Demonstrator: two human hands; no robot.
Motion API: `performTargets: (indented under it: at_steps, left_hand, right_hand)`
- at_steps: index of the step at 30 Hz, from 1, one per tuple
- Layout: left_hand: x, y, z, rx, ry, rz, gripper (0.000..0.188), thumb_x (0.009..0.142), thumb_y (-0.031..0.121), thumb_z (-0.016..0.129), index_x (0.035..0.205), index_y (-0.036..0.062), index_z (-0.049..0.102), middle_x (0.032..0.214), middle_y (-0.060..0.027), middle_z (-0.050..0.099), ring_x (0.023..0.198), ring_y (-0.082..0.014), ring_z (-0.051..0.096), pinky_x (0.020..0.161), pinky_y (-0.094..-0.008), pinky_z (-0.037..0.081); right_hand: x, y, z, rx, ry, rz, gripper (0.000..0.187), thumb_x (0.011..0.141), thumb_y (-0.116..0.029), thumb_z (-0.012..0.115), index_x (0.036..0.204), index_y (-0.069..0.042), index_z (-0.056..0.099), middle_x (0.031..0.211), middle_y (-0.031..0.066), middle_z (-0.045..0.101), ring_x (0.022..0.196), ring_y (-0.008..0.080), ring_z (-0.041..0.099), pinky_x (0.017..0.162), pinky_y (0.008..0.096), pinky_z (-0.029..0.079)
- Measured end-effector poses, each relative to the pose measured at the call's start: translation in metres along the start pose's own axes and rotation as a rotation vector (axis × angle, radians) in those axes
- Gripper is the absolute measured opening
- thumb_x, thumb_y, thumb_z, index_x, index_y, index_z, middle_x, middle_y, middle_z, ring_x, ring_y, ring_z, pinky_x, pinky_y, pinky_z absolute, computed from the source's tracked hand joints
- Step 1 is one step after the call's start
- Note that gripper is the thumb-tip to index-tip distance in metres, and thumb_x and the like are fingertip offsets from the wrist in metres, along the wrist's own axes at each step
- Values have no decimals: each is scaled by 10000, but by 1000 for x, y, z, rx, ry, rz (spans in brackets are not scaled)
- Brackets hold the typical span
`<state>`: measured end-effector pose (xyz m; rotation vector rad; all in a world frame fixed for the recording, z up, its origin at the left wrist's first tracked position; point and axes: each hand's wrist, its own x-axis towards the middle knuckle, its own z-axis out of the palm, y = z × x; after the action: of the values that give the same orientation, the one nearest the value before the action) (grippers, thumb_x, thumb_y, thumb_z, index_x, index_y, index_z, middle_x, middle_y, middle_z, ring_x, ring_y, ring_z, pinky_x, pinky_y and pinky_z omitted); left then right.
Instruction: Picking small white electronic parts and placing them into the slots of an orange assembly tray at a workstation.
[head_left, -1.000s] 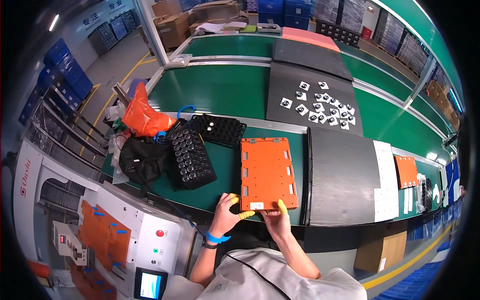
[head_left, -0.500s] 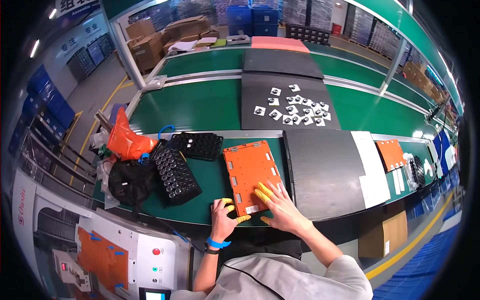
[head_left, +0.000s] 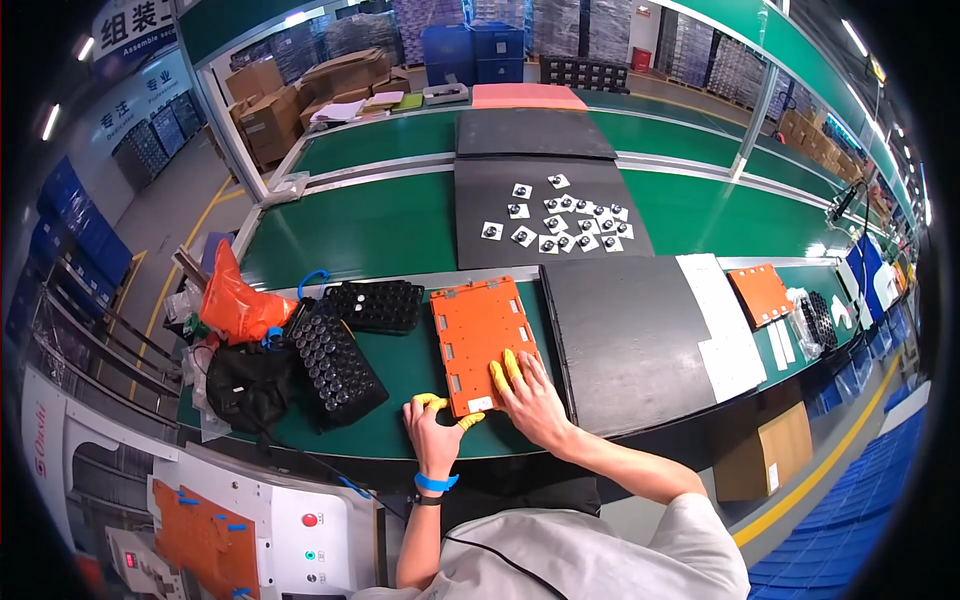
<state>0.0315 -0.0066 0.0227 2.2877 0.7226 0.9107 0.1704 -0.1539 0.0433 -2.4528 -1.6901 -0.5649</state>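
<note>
A flat orange plate [head_left: 478, 325] with rectangular cutouts and a small white label lies on the green bench in front of me. My left hand [head_left: 436, 440] is at its near left corner. The index finger is by the left edge and the thumb along the near edge, holding that corner between them. My right hand [head_left: 533, 402] rests on the plate's near right part with its fingers stretched out. Its thumb is hidden. Yellow covers sit on several fingers of both hands, and a blue band circles my left wrist.
Black trays [head_left: 338, 368] with round cups and an orange bag [head_left: 240, 298] are at the left. A dark sheet [head_left: 625, 340] lies right of the plate, another orange plate [head_left: 760, 294] beyond. Small white squares with black parts lie on a black mat [head_left: 480, 262] farther back.
The whole view has shifted, putting the bench farther left in the picture. My right thumb, visible below the plate's near edge before, is now hidden. Both hands remain at the plate.
</note>
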Motion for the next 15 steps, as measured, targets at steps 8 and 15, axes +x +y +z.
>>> performTargets:
  at_steps: [8,15]
  left_hand:
    - [2,-4,-9,22,42,46,541,545,363,927,824,-41,699,925,-116,611,909,-315,533,834,-424,456]
    - [-1,4,-13,21,23,64,559,563,378,920,835,-48,682,926,-106,587,891,-300,521,821,-410,461]
  right_hand:
    - [135,85,-105,266,163,64,231,783,-244,754,972,-116,721,706,78,673,717,296,677,639,404,539]
    - [266,153,-19,1250,629,523,357,806,-250,818,964,38,679,801,86,704,728,131,641,644,286,509]
